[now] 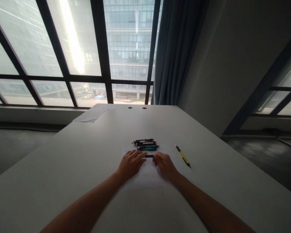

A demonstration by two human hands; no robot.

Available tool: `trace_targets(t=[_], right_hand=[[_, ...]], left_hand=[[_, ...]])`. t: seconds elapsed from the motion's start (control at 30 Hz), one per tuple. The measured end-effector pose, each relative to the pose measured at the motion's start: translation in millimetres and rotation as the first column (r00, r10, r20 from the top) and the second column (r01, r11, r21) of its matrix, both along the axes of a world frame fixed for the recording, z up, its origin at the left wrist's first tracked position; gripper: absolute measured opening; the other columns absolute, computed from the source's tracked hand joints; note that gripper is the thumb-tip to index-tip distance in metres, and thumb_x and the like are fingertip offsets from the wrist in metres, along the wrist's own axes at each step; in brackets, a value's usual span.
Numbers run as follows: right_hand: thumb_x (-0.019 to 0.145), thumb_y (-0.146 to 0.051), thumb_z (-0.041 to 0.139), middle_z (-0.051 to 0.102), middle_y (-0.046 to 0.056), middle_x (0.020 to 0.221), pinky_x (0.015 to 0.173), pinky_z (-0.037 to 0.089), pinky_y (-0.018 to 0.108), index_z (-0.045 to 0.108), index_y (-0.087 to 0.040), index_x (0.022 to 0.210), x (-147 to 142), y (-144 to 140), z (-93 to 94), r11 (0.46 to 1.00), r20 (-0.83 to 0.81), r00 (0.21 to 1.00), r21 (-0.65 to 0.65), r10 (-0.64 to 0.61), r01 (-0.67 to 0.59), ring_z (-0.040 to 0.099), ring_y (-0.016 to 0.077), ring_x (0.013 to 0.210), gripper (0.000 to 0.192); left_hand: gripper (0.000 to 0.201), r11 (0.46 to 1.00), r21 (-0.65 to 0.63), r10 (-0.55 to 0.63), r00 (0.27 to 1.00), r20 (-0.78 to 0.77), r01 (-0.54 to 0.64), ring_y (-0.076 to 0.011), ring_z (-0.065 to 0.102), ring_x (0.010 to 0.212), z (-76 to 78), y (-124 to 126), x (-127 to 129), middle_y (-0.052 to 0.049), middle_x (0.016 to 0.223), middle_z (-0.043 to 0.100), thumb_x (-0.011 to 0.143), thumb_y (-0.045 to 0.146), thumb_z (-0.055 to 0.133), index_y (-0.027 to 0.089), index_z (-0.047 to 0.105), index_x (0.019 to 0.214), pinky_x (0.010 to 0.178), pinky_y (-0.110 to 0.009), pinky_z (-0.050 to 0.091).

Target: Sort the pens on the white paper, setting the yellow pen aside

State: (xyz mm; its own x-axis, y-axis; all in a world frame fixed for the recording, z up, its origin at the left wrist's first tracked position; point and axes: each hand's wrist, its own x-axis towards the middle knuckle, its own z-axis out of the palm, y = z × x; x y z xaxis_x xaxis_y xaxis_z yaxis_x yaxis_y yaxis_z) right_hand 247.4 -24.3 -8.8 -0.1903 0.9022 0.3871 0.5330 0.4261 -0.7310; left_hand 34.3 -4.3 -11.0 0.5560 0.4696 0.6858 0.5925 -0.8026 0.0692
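L hand & R hand pinch opp. ends of pen; best keep it lvl & clear of pile.

left hand, right hand: fingers pinching dark pen | pen cluster: just beyond | yellow pen: at right

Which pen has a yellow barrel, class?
The slanted pen lying alone, right of the right hand; the bunched pens show mainly black and green, and the held pen looks black.

Bright window, dim, perhaps soft foreground
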Motion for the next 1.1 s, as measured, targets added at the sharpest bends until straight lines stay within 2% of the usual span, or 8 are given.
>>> trace_targets(t=[0.1,0.37,0.83,1.1], right_hand=[[0.097,-0.052,0.032,0.054,0.0,0.057,0.059,0.039,0.027,0.053,-0.02,0.064,-2.4,-1.3,-0.1,1.0,-0.004,1.0,-0.022,0.004,-0.004,0.051,0.0149,0.055,0.051],[0.097,-0.05,0.033,0.053,0.0,0.059,0.062,0.037,0.028,0.05,-0.02,0.061,-2.0,-1.3,-0.5,0.999,0.071,0.997,0.032,0.016,-0.019,0.049,0.0148,0.058,0.05],[0.097,-0.039,0.037,0.059,0.004,0.065,0.068,0.041,0.031,0.055,-0.02,0.063,-0.9,-2.0,1.5,0.992,0.122,0.991,0.106,0.059,-0.072,0.054,0.0178,0.066,0.043],[0.096,-0.029,0.041,0.063,0.005,0.066,0.069,0.041,0.033,0.06,-0.02,0.065,4.0,1.4,3.0,0.962,0.225,0.969,0.224,0.105,-0.156,0.055,0.0198,0.067,0.038]], left_hand=[[0.027,1.0,-0.017,-0.018,0.999,0.031,0.019,-0.0176,0.063,0.084,0.2,0.2,-0.4,-0.006,0.093,0.069,0.1,0.034,0.045,0.02,0.065,0.111,0.073,-0.029,0.051],[0.03,0.999,-0.033,-0.012,0.999,0.033,0.014,-0.0151,0.064,0.075,2.9,-1.2,-2.1,-0.004,0.084,0.069,0.1,0.04,0.044,0.021,0.067,0.101,0.064,-0.024,0.048],[0.032,0.982,-0.188,0.02,0.999,-0.045,-0.028,-0.0169,0.067,0.077,2.1,-3.0,-2.6,-0.004,0.087,0.071,0.101,0.039,0.038,0.021,0.065,0.101,0.066,-0.026,0.047],[0.029,0.969,-0.243,0.035,0.998,-0.06,-0.048,-0.0168,0.066,0.073,4.0,-4.4,-1.2,-0.003,0.087,0.072,0.1,0.036,0.041,0.022,0.066,0.098,0.063,-0.026,0.044]])
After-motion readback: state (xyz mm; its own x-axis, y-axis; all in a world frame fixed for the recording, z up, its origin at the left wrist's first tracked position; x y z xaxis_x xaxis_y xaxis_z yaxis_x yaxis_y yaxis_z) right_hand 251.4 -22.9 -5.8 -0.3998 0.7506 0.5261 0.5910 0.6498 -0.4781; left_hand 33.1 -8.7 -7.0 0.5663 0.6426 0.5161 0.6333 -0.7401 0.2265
